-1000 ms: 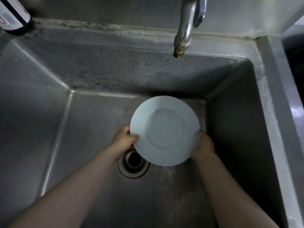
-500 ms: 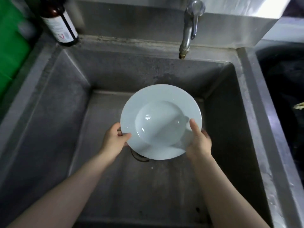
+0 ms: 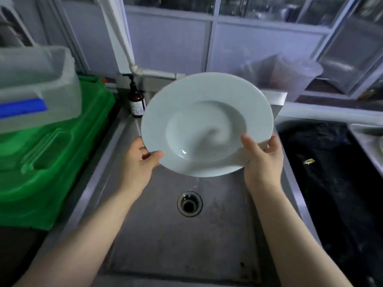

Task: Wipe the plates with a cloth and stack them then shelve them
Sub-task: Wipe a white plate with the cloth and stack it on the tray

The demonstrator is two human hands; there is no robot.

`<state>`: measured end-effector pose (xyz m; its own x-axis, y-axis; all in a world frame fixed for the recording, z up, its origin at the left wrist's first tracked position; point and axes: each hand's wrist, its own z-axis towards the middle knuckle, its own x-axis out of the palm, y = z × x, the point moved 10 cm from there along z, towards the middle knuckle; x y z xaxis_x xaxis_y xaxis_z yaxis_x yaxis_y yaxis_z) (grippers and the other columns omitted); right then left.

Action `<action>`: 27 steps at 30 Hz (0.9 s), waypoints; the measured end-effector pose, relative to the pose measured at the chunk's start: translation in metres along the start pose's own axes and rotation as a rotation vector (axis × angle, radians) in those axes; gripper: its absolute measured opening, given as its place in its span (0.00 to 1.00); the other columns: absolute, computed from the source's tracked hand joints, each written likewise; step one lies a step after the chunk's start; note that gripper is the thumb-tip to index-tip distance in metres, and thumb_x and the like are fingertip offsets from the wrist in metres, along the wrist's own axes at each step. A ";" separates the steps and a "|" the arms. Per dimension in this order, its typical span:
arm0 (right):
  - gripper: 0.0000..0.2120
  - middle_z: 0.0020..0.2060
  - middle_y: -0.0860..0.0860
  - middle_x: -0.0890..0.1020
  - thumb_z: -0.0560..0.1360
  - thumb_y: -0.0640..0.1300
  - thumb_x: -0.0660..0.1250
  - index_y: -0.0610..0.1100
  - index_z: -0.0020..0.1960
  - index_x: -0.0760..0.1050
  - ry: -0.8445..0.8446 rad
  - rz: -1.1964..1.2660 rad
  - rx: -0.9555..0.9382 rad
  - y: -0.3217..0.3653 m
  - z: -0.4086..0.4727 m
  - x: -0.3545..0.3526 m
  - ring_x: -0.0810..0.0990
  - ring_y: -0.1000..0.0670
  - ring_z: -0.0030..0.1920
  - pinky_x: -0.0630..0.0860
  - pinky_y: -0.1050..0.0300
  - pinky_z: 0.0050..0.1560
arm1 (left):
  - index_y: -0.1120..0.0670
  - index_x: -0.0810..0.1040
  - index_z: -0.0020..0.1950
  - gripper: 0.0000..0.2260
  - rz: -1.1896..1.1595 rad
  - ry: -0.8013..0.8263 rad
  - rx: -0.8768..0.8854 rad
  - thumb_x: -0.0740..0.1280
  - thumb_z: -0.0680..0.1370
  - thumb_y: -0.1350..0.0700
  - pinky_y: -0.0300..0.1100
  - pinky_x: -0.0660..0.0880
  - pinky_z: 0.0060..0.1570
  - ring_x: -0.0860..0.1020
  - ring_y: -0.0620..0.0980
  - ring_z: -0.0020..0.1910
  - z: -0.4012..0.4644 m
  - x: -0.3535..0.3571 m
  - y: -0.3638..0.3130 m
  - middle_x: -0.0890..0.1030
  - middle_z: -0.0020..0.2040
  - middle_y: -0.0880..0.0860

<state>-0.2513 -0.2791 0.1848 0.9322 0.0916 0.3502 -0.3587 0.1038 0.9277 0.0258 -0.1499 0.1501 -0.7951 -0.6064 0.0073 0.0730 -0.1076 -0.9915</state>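
A: Item one, the fingers; what have you got?

B: Left hand [image 3: 139, 160]: thumb laid over the rim of the plate [image 3: 207, 124] at its lower left edge, the other fingers curled beneath it, mostly hidden; right hand [image 3: 262, 158]: thumb pressed on the upper face of the rim at lower right, fingers wrapped round behind the edge; both pinch the rim, bare forearms running back toward the viewer.

A: Item two, the plate itself?

B: One white deep plate with a broad flat rim and sunken centre; held in the air above the sink [image 3: 157, 241], tilted with its face toward the viewer, far edge higher; wet sheen in the well; a thin trickle of water [image 3: 195, 183] falling off its lowest edge toward the drain [image 3: 189, 204].

A: Item three, surroundings and any lettering?

B: Steel sink basin, stained; brown pump bottle [image 3: 136, 100] standing on the back left corner, white label with a small red mark like a "U", the rest too small to read; green plastic crate [image 3: 53, 154] to the left, a clear plastic bin [image 3: 37, 83] with a blue strip resting on it; black basin [image 3: 331, 172] to the right; windows [image 3: 207, 32] behind, blurred.
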 end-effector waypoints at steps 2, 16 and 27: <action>0.16 0.43 0.50 0.84 0.62 0.44 0.77 0.49 0.48 0.77 0.007 -0.024 -0.084 0.039 -0.007 0.014 0.83 0.50 0.44 0.78 0.58 0.43 | 0.42 0.78 0.50 0.18 -0.014 0.002 0.077 0.68 0.75 0.67 0.34 0.78 0.40 0.83 0.42 0.46 -0.002 -0.005 -0.037 0.85 0.46 0.44; 0.17 0.38 0.61 0.81 0.64 0.47 0.77 0.55 0.47 0.71 -0.172 -0.067 -0.450 0.215 -0.055 0.034 0.80 0.59 0.40 0.75 0.66 0.41 | 0.41 0.77 0.49 0.12 0.048 -0.046 0.520 0.71 0.70 0.56 0.33 0.78 0.45 0.83 0.39 0.46 -0.038 -0.015 -0.231 0.84 0.44 0.36; 0.15 0.35 0.55 0.80 0.62 0.49 0.78 0.51 0.42 0.74 -0.231 -0.078 -0.454 0.255 -0.064 -0.006 0.77 0.57 0.36 0.75 0.62 0.39 | 0.41 0.76 0.47 0.15 0.134 -0.077 0.670 0.72 0.72 0.61 0.29 0.76 0.41 0.81 0.35 0.42 -0.068 0.009 -0.285 0.82 0.41 0.33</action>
<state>-0.3509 -0.1902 0.4108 0.9252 -0.1494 0.3489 -0.2244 0.5262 0.8202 -0.0429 -0.0714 0.4243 -0.7100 -0.7001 -0.0761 0.5441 -0.4767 -0.6904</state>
